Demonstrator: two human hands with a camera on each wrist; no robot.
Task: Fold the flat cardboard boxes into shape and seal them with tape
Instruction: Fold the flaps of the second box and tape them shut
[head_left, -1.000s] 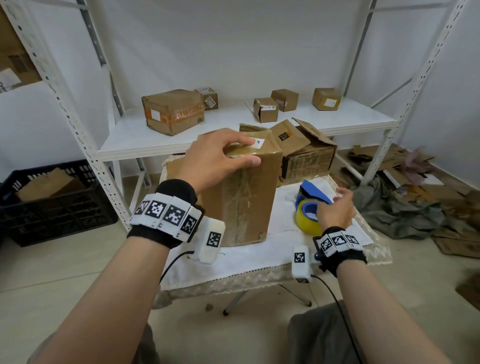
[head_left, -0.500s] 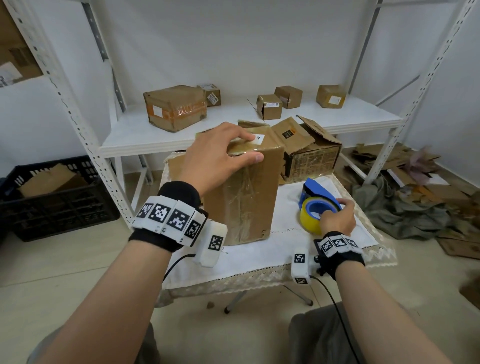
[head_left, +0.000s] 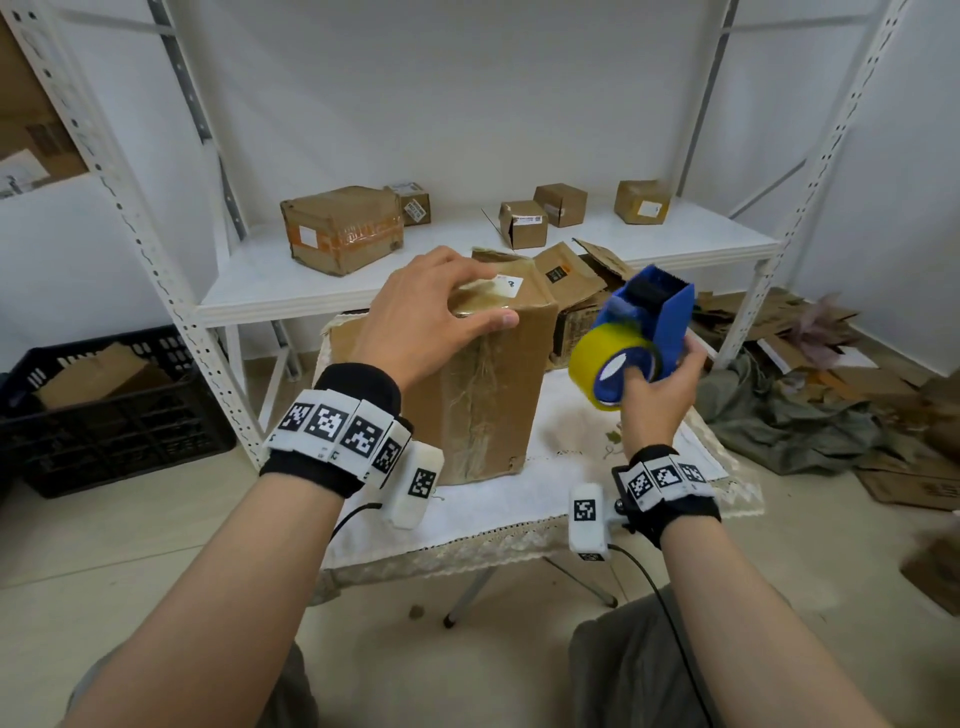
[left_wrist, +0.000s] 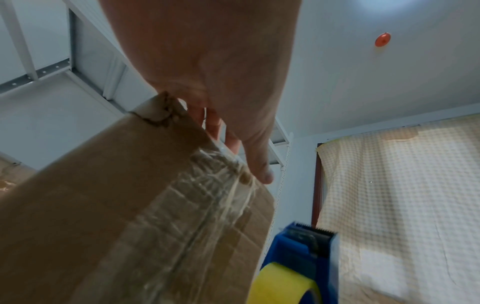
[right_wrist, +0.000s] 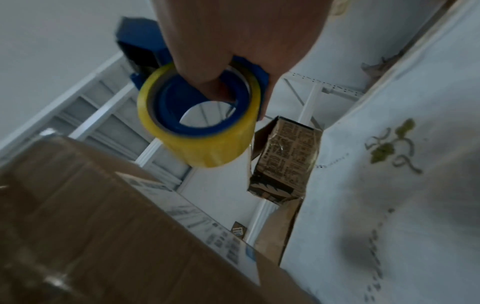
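Observation:
A tall brown cardboard box (head_left: 483, 389) stands upright on the small cloth-covered table (head_left: 519, 499), with old clear tape down its near face (left_wrist: 207, 205). My left hand (head_left: 426, 312) lies over the box's top near edge, thumb along the front and fingers on the closed flaps. My right hand (head_left: 660, 379) grips a blue tape dispenser (head_left: 649, 317) with a yellow tape roll (head_left: 602, 364), held in the air just right of the box. In the right wrist view the thumb hooks into the roll's blue core (right_wrist: 205, 102).
An open, battered box (head_left: 582, 291) sits behind on the table. A white shelf (head_left: 260, 280) holds several small sealed boxes. A black crate (head_left: 104, 415) stands on the floor at left. Flat cardboard and a grey cloth (head_left: 805, 415) litter the floor at right.
My right hand has lifted the tape dispenser off the table and raised it beside the box's upper right. My left hand has stayed on the box top.

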